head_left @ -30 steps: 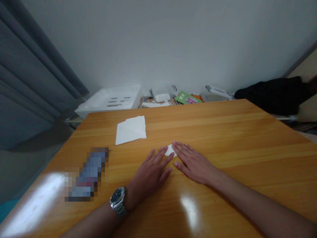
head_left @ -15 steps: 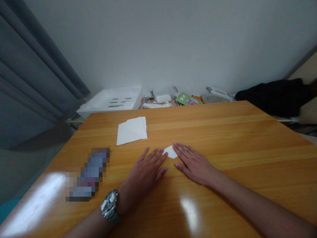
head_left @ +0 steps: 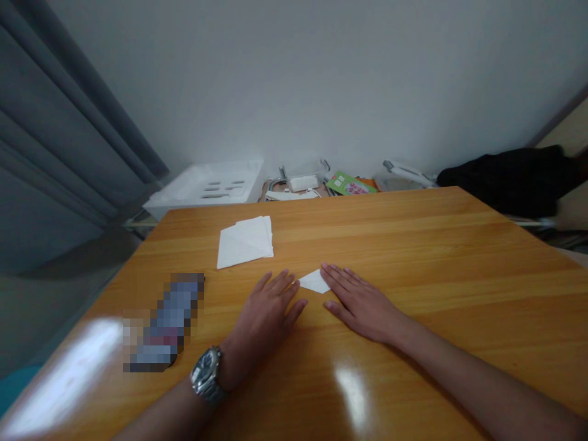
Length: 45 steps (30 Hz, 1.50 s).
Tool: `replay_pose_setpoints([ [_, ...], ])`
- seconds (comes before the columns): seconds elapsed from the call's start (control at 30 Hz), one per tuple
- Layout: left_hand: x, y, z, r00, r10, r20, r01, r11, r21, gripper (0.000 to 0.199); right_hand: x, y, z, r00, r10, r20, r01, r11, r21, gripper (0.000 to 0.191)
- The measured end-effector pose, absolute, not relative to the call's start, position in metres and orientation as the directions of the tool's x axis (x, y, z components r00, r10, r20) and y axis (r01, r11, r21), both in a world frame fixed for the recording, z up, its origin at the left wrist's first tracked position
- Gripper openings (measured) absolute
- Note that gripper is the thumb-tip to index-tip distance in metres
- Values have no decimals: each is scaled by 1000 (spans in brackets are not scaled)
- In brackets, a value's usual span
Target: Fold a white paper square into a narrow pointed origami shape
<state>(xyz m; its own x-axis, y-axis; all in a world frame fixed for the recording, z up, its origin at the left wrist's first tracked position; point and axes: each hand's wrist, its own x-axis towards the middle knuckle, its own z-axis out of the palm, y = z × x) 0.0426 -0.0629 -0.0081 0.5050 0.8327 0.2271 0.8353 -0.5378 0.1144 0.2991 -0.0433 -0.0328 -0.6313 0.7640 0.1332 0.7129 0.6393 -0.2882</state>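
A small folded piece of white paper (head_left: 314, 282) lies on the wooden table (head_left: 395, 239) between my hands, its left end narrowing to a point. My right hand (head_left: 361, 303) rests flat, its fingertips over the right part of the paper and hiding that end. Fingers stretched and slightly bent, my left hand (head_left: 271, 306) is at the paper's left tip; whether it touches the tip I cannot tell. A silver wristwatch (head_left: 206, 373) is on my left wrist.
Several white paper sheets (head_left: 245, 242) lie farther back on the left. A pixelated, phone-like object (head_left: 168, 321) lies left of my left hand. Beyond the far edge are a white tray (head_left: 211, 180), a green booklet (head_left: 346, 183) and dark cloth (head_left: 509, 180).
My left hand has slid left and a little back off the paper, its fingers now more bent. More of the paper's left tip shows. My right hand has stayed in place.
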Motion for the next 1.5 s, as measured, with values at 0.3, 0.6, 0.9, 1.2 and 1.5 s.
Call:
replay_pose_setpoints([
  [0.3, 40, -56, -11, 435, 856, 279, 855, -490, 169, 30, 301, -42, -34, -638, 752, 166, 694, 655, -300, 63],
  [0.6, 40, -57, -8, 399, 885, 239, 884, -441, 157, 31, 301, -41, -35, -642, 754, 140, 704, 652, -282, 64],
  [0.9, 38, -53, -14, 417, 842, 341, 860, -487, 152, 38, 301, -40, -35, -645, 752, 139, 701, 654, -283, 65],
  [1.2, 50, -56, -19, 639, 704, 310, 689, -703, 178, 40, 301, -40, -34, -653, 747, 125, 698, 658, -283, 64],
  [1.5, 49, -56, -22, 643, 718, 267, 697, -693, 187, 40, 304, -38, -30, -655, 736, 173, 660, 668, -343, 60],
])
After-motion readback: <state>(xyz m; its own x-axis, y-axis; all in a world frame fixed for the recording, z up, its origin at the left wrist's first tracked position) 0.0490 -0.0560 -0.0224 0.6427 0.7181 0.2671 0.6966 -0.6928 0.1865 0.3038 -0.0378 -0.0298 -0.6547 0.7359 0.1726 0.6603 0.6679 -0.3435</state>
